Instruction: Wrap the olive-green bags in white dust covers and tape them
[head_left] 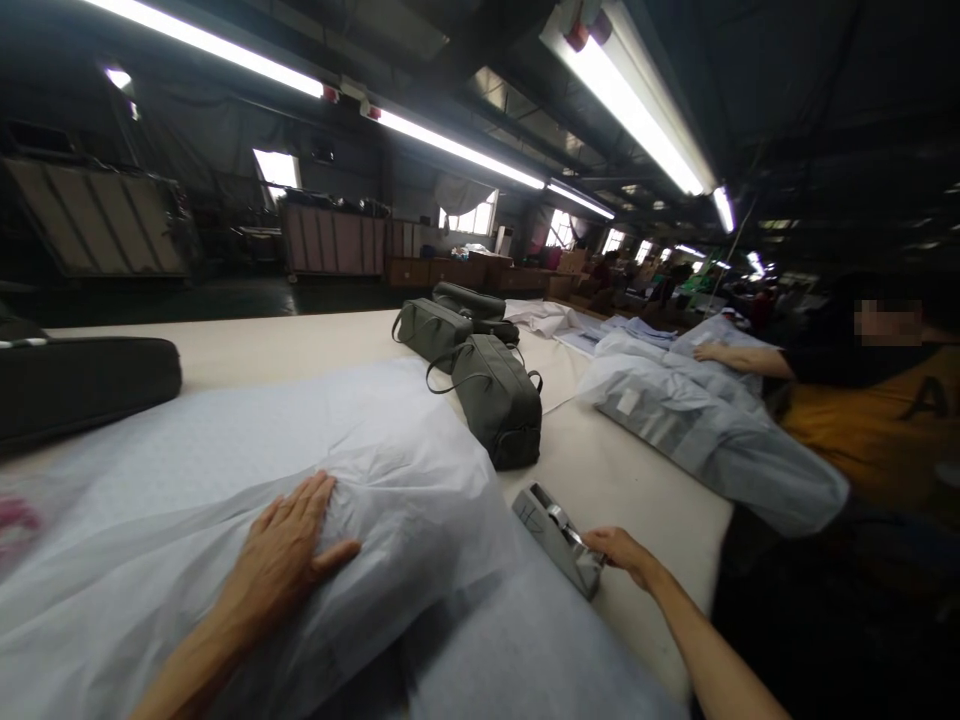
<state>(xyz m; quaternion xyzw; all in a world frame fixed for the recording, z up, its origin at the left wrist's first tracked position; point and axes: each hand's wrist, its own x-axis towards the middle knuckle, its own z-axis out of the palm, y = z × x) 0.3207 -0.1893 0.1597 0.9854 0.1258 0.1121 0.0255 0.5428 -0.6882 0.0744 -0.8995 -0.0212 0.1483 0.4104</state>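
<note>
My left hand (289, 545) lies flat, fingers stretched out, on a whitish, see-through wrapping bag (420, 480) spread over the near side of the table. Something dark shows faintly through its lower part. To the right, a grey tape dispenser (551, 535) with a dark mark on its side sits on the tabletop. At its near end my right hand (619, 553) has its fingers pinched together on the tape; the piece between the fingertips is mostly hidden. Beyond the wrapping bag stands a dark green handbag (499, 400) with its handle loops out to the sides.
More dark green bags (435, 330) stand behind it, and another dark bag (90, 385) lies at the left. On the right a co-worker's hand (709, 352) rests on a wrapped item (675, 430) overhanging the edge of the cream table (637, 480). Long lamps hang overhead.
</note>
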